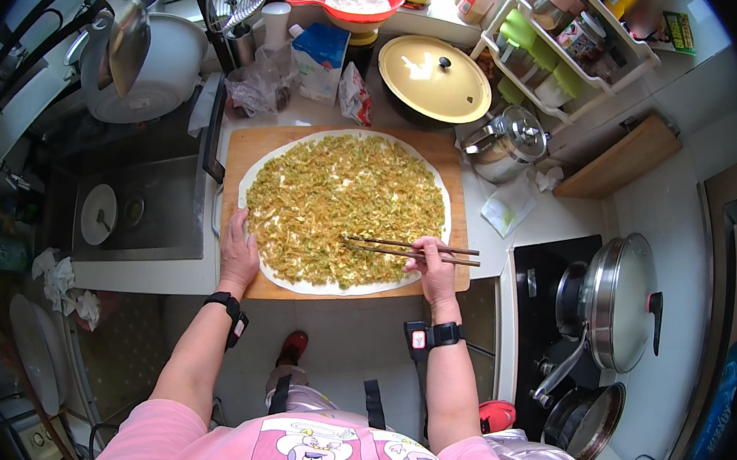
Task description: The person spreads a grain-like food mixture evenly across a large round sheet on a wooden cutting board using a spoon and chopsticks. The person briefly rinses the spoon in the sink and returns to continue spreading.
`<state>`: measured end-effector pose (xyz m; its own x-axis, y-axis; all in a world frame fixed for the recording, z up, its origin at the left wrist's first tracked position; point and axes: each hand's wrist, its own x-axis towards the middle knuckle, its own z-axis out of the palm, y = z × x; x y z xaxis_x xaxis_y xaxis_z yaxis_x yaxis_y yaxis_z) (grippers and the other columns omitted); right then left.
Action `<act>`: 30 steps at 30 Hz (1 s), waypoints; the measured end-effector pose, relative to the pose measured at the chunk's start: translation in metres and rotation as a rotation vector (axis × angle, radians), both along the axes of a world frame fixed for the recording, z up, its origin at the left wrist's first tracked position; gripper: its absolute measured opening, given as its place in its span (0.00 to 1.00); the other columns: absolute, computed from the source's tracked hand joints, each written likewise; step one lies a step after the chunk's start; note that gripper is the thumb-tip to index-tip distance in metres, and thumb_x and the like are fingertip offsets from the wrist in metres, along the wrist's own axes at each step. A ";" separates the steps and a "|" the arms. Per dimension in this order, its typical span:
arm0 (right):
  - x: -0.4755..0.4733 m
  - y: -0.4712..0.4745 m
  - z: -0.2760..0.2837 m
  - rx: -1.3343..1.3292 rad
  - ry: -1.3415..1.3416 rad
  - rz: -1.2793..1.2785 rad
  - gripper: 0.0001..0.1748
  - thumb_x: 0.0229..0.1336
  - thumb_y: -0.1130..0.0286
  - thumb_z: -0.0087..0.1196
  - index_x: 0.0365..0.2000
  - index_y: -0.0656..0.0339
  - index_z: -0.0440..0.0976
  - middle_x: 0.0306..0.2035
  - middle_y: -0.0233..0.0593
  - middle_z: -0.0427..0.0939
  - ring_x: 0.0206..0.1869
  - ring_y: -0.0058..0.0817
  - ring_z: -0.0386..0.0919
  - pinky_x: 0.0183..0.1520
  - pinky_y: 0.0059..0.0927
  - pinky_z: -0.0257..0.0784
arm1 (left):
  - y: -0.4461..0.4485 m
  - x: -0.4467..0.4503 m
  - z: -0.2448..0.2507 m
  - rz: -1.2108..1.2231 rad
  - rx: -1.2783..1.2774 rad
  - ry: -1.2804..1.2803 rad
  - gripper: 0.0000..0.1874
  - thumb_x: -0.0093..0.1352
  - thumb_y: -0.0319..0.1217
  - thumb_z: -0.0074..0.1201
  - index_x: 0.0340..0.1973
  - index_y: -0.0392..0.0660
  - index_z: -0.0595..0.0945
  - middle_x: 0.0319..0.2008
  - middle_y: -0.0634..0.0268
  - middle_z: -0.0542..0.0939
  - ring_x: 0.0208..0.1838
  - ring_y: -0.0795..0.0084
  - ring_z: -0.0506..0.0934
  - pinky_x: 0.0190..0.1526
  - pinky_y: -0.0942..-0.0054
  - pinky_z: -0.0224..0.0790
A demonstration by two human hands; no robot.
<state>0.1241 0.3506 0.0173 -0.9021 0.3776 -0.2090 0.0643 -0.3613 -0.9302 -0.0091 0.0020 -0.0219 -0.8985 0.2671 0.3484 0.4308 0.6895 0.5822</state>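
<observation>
A large round sheet of dough covers most of a wooden board. Over the dough lies an even layer of shredded yellow-green filling, with a bare white margin around it. My right hand grips a pair of dark chopsticks, whose tips touch the filling near its middle. At the left rim of the dough, my left hand rests against the board's edge, its fingers on or beside the dough; the exact contact is hard to see.
Left of the board is a sink holding a white plate. Behind stand a yellow-lidded pot, a red strainer of white powder and a metal kettle. To the right, a lidded pan sits on the stove.
</observation>
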 end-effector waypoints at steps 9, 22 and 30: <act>-0.055 0.006 0.001 -0.045 0.029 -0.008 0.14 0.66 0.60 0.47 0.34 0.61 0.72 0.26 0.34 0.74 0.25 0.21 0.77 0.28 0.25 0.78 | 0.000 0.000 0.003 0.000 0.009 -0.008 0.27 0.62 0.21 0.45 0.58 0.40 0.63 0.58 0.47 0.67 0.62 0.47 0.65 0.63 0.58 0.57; -0.069 0.016 0.003 -0.052 0.156 -0.270 0.14 0.67 0.60 0.45 0.34 0.60 0.71 0.27 0.34 0.73 0.25 0.22 0.76 0.27 0.26 0.77 | -0.001 0.001 0.005 -0.005 0.013 -0.015 0.28 0.63 0.21 0.46 0.59 0.40 0.62 0.58 0.48 0.67 0.63 0.48 0.65 0.64 0.60 0.57; -0.017 -0.012 -0.008 -0.076 0.093 -0.160 0.15 0.67 0.60 0.46 0.34 0.61 0.71 0.26 0.36 0.74 0.24 0.22 0.76 0.28 0.27 0.79 | 0.000 0.001 0.004 -0.008 0.015 -0.014 0.28 0.63 0.21 0.45 0.60 0.41 0.62 0.58 0.47 0.67 0.63 0.48 0.65 0.64 0.59 0.57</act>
